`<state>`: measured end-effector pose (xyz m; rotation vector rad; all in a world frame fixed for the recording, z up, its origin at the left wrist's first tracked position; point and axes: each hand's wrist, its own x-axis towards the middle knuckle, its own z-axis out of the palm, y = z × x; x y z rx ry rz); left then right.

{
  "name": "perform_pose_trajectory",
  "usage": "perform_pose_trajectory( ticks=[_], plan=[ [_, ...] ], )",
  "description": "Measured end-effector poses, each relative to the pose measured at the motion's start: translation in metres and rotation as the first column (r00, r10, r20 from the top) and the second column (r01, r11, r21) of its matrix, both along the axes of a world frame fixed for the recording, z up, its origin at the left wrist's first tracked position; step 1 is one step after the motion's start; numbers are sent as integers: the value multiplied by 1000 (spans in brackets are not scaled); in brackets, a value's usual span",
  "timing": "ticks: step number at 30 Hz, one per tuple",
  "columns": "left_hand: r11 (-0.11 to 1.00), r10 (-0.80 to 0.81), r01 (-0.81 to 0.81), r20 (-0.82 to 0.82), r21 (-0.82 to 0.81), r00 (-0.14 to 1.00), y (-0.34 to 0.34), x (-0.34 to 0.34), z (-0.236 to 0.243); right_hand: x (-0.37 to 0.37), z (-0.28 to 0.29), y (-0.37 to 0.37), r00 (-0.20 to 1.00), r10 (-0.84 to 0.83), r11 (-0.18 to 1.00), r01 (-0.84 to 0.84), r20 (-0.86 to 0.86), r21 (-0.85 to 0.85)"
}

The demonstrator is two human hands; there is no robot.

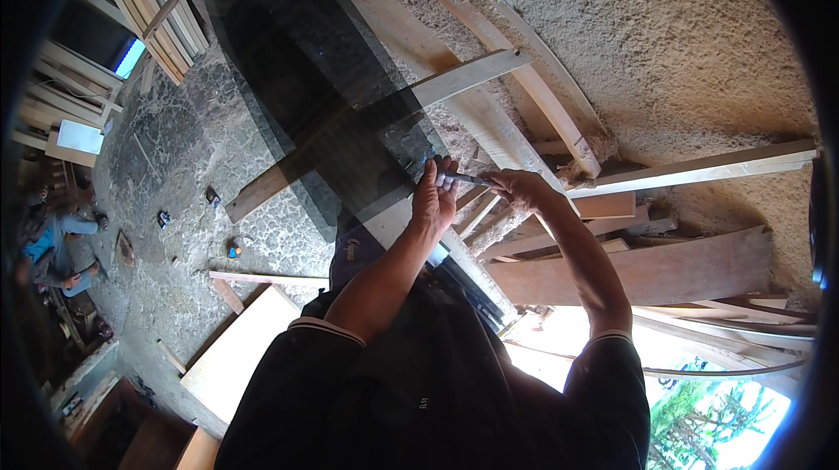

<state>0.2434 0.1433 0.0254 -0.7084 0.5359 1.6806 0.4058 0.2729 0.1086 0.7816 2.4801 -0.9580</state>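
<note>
A thin dark pen-like tool spans the gap between my two hands; its exact kind is not clear. My right hand is closed around its right end. The fingers of my left hand are curled at the other end, beside the edge of a tinted see-through glass sheet. At least two such sheets seem to overlap. Through the glass shows a wooden slat that crosses beneath it. Whatever lies inside my left fingers is hidden.
Long boards and a pale beam lean along the rough wall at right. A white panel lies at lower left. Small items, one an orange-and-blue object, dot the stony floor. Another person sits at far left.
</note>
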Motion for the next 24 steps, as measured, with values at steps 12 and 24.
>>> perform_pose_trajectory(
  ticks=[12, 24],
  plan=[
    [1000, -14, 15, -27, 2, 1000, -3, -4, 9, 2, 2, 6, 998, 69, 991, -70, 6, 115],
    [1000, -9, 9, -35, 15, 999, -3, -3, 6, -4, -2, 16, 991, 119, 986, -112, -56, 127]
  ],
)
